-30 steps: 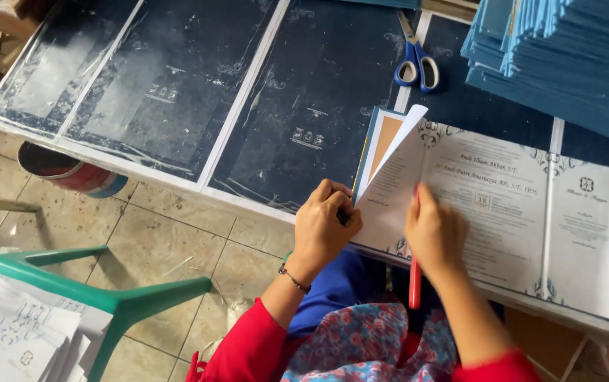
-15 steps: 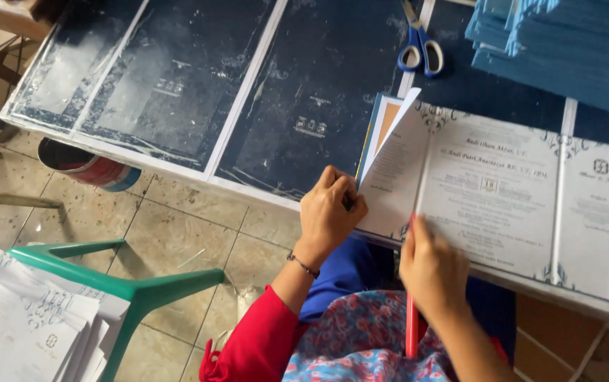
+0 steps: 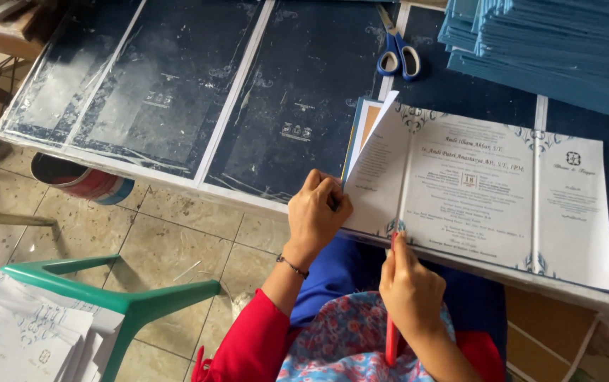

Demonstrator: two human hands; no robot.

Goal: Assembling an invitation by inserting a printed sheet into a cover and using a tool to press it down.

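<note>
A white printed card [image 3: 481, 191] with blue ornaments lies unfolded at the table's near edge. My left hand [image 3: 318, 212] pinches the lower left corner of its left panel, which is lifted and partly folded up, showing an orange and blue underside. My right hand [image 3: 409, 290] is at the card's near edge, on the fold line between the left and middle panels. It grips a thin red stick-like tool [image 3: 392, 338] that points down toward my lap.
Blue-handled scissors [image 3: 398, 51] lie at the back of the dark table [image 3: 177, 99]. A tall stack of blue cards [image 3: 552, 42] fills the far right. A green plastic chair [image 3: 113, 301] holding white printed sheets [image 3: 14, 332] stands at the left; a red bucket [image 3: 81, 180] sits under the table.
My right hand slid back along the fold from the card's middle to its near edge. My left hand kept its hold on the lifted panel.
</note>
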